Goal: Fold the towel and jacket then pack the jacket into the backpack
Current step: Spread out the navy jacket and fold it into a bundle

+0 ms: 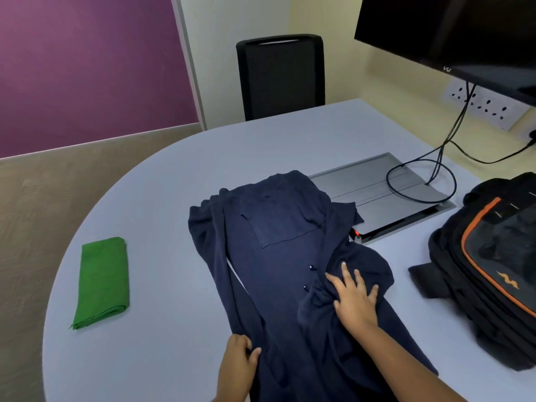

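Observation:
A navy blue jacket [278, 256] lies spread lengthwise on the grey table [162, 198], its left side folded inward as a long strip. My left hand [239, 361] pinches the near end of that folded strip. My right hand [352, 297] presses flat with spread fingers on the bunched right sleeve beside the buttons. A green towel [101, 281] lies folded into a narrow rectangle at the table's left. The black backpack [490, 271] with orange trim lies at the right, apart from the jacket.
A grey cable box lid [385, 195] is set in the table behind the jacket, with black cables [446, 146] looping up to a monitor [452, 33]. A black chair [280, 76] stands at the far edge. Wall sockets [487, 107] are at the right.

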